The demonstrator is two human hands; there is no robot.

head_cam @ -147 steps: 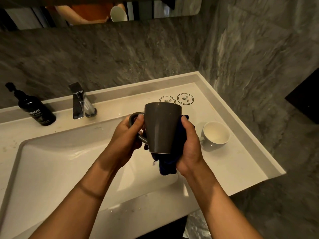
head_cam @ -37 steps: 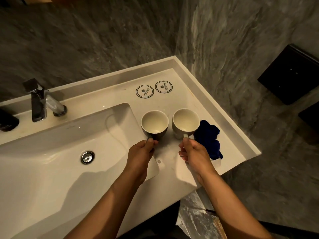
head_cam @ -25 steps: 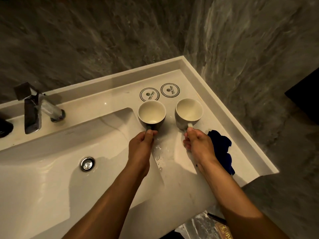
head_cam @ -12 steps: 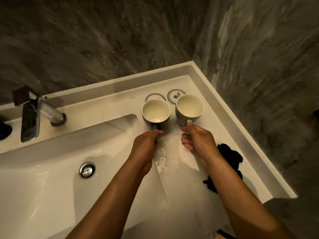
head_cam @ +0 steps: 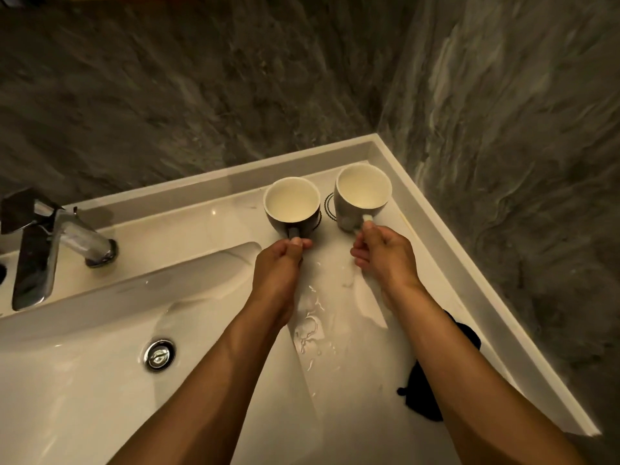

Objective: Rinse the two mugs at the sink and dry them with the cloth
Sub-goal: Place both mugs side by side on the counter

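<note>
Our left hand (head_cam: 280, 263) pinches the dark mug (head_cam: 292, 206) by its handle; our right hand (head_cam: 382, 260) grips the grey mug (head_cam: 360, 196). Both stand upright, cream inside.

chrome faucet (head_cam: 50, 243): back-left of worktop | round drain stopper (head_cam: 159, 354): in basin | water droplets (head_cam: 310, 325): worktop, mid-front | grey marble wall (head_cam: 201, 78): behind

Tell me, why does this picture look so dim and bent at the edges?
Head view: warm, low light; glare glints on the faucet and drain; wide-angle lens curves the counter rim; the cloth sinks into shadow beneath the right forearm.
</note>
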